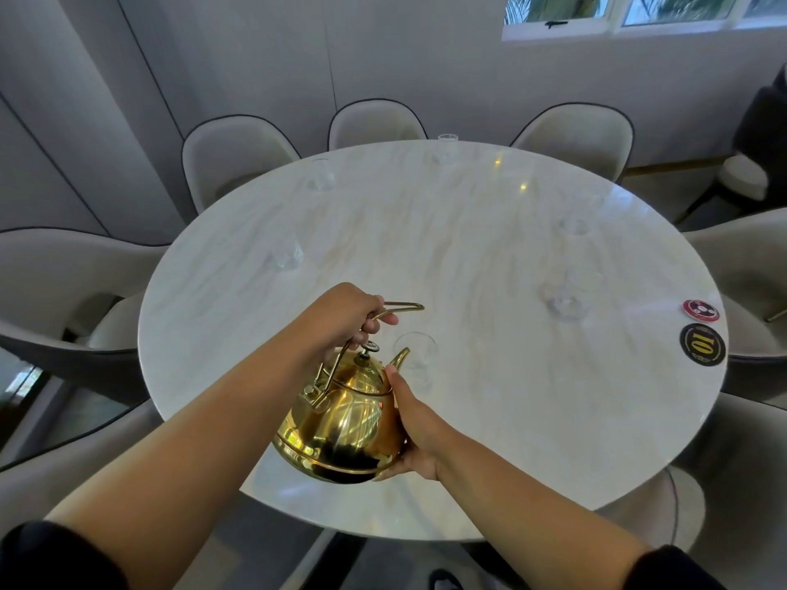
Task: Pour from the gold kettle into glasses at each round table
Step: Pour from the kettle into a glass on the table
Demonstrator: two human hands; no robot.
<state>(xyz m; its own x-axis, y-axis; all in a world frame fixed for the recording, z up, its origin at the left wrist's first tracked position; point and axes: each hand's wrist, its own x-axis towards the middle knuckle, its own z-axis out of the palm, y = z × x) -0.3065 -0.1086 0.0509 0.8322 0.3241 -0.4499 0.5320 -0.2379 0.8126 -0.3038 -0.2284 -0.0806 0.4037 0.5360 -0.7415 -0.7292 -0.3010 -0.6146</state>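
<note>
I hold a shiny gold kettle above the near part of a round marble table. My left hand grips its wire handle from above. My right hand cups the kettle's side and base under the spout. The kettle tilts forward, its spout tip at the rim of a clear glass standing right in front of it. Other clear glasses stand around the table: one at the left, one at the far left, one at the back, and two on the right.
Cream upholstered chairs ring the table. Near the right edge lie a black round marker with "10" and a red round disc. A pale wall and windows stand behind. A dark-clothed person is at the far right.
</note>
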